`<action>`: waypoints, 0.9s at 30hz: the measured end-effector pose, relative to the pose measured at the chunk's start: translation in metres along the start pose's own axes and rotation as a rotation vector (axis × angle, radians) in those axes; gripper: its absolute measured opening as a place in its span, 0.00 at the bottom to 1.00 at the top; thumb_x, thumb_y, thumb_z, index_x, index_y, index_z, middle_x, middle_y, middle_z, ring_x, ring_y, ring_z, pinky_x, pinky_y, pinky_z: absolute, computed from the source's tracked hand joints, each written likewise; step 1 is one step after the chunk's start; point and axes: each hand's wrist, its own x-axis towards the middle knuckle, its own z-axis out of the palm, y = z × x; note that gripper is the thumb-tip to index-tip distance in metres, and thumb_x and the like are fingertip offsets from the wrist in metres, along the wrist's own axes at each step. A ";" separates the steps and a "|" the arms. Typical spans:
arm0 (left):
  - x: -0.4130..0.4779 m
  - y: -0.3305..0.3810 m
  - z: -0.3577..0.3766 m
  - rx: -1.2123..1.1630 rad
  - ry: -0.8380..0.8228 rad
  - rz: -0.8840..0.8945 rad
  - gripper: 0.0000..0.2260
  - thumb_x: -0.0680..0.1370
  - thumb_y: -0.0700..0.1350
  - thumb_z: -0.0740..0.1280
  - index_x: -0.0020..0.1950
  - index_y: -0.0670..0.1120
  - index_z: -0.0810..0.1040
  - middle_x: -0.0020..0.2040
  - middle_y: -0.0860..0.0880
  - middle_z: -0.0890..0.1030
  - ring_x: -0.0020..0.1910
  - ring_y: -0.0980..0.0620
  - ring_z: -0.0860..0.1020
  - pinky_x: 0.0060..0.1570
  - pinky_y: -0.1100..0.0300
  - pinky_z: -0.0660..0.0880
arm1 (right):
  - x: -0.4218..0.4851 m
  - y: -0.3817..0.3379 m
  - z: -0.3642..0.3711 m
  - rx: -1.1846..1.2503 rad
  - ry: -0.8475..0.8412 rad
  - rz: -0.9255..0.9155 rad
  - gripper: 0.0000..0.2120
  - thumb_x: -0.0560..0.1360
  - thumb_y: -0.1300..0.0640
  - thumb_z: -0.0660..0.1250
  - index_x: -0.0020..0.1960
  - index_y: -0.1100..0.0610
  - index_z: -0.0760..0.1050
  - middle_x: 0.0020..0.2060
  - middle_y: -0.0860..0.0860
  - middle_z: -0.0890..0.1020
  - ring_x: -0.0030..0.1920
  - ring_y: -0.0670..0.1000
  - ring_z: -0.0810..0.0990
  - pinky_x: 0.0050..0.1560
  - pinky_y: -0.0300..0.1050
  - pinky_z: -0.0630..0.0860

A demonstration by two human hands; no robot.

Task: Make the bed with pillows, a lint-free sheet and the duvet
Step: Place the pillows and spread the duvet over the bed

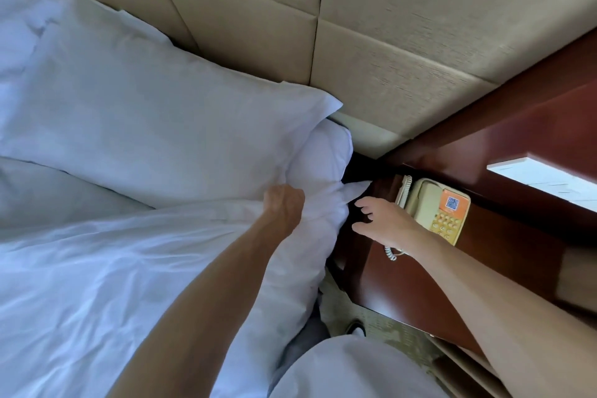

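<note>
— Where were your hands just then?

— My left hand [284, 203] was near the middle of the frame, closed in a fist on a bunch of the white duvet [129, 284] at its top corner; my right hand [384, 223] was just to the right of it, fingers spread wide and gripping nothing, over the gap between the bed and the reddish wooden nightstand [403, 284].

— And the duvet itself?

— It covered the lower left of the frame, wrinkled, its edge hanging down the side of the mattress; its gathered corner sat just under the pillow [155, 126].

— The pillow was in place?

— It lay across the upper left, its corner pointing toward the beige padded headboard [403, 42]; a second white pillow [19, 22] showed at the far left edge.

— Anything by your right hand?

— A cream telephone [436, 207] with an orange sticker lay on the nightstand, partly behind my wrist; its coiled cord showed below my hand.
</note>
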 end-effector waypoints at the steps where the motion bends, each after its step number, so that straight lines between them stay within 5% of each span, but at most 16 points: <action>1: -0.002 0.001 -0.002 0.001 -0.013 0.002 0.15 0.80 0.41 0.65 0.67 0.47 0.76 0.64 0.46 0.80 0.64 0.46 0.79 0.56 0.55 0.76 | -0.004 0.002 0.002 -0.008 0.000 -0.019 0.25 0.77 0.52 0.69 0.73 0.50 0.71 0.62 0.53 0.80 0.63 0.55 0.79 0.64 0.55 0.76; 8: -0.071 0.020 0.006 -0.012 -0.164 0.103 0.11 0.82 0.41 0.63 0.62 0.50 0.75 0.63 0.49 0.80 0.64 0.47 0.77 0.66 0.50 0.65 | -0.050 0.034 0.017 -0.075 0.033 -0.125 0.24 0.78 0.50 0.67 0.72 0.52 0.70 0.62 0.54 0.80 0.60 0.56 0.80 0.60 0.55 0.77; 13: -0.189 0.044 0.028 -0.184 -0.187 0.095 0.08 0.86 0.45 0.59 0.63 0.52 0.74 0.63 0.54 0.80 0.63 0.50 0.78 0.62 0.55 0.64 | -0.089 0.057 0.054 -0.345 0.042 -0.394 0.29 0.77 0.54 0.68 0.76 0.55 0.63 0.57 0.49 0.74 0.51 0.55 0.77 0.36 0.44 0.68; 15: -0.235 0.046 0.044 -0.210 -0.112 0.070 0.04 0.85 0.46 0.60 0.57 0.54 0.73 0.57 0.54 0.83 0.58 0.50 0.80 0.57 0.57 0.65 | -0.098 0.061 0.080 -0.445 0.009 -0.524 0.39 0.75 0.52 0.73 0.80 0.53 0.56 0.68 0.51 0.70 0.66 0.55 0.73 0.44 0.47 0.74; 17: -0.278 0.046 0.062 -0.265 -0.060 0.002 0.03 0.85 0.47 0.62 0.53 0.55 0.71 0.48 0.54 0.83 0.52 0.47 0.82 0.53 0.59 0.63 | -0.102 0.064 0.115 -0.575 -0.036 -0.600 0.48 0.74 0.47 0.74 0.82 0.52 0.48 0.79 0.52 0.57 0.79 0.54 0.57 0.63 0.57 0.75; 18: -0.297 0.047 0.070 -0.294 -0.038 -0.031 0.04 0.85 0.47 0.62 0.51 0.55 0.70 0.44 0.53 0.83 0.50 0.45 0.81 0.53 0.60 0.64 | -0.105 0.065 0.134 -0.622 -0.052 -0.624 0.46 0.74 0.47 0.74 0.82 0.51 0.49 0.79 0.52 0.56 0.80 0.54 0.55 0.67 0.59 0.73; 20: -0.327 0.051 0.089 -0.330 0.029 -0.087 0.02 0.85 0.47 0.62 0.54 0.53 0.73 0.40 0.50 0.80 0.45 0.42 0.79 0.59 0.59 0.66 | -0.114 0.061 0.170 -0.662 -0.067 -0.677 0.32 0.76 0.51 0.71 0.76 0.51 0.61 0.73 0.52 0.67 0.74 0.56 0.65 0.62 0.59 0.76; 23: -0.357 0.059 0.117 -0.301 0.069 -0.132 0.05 0.85 0.45 0.62 0.58 0.53 0.75 0.38 0.53 0.75 0.40 0.45 0.74 0.61 0.62 0.63 | -0.136 0.054 0.205 -0.662 -0.043 -0.668 0.08 0.78 0.60 0.64 0.55 0.51 0.70 0.56 0.52 0.79 0.52 0.56 0.77 0.49 0.49 0.73; 27: -0.389 0.066 0.149 -0.195 0.096 -0.175 0.04 0.83 0.45 0.63 0.55 0.54 0.76 0.49 0.54 0.84 0.50 0.49 0.78 0.62 0.59 0.64 | -0.171 0.056 0.238 -0.646 -0.046 -0.652 0.10 0.78 0.58 0.63 0.59 0.54 0.74 0.54 0.53 0.82 0.54 0.59 0.80 0.46 0.47 0.69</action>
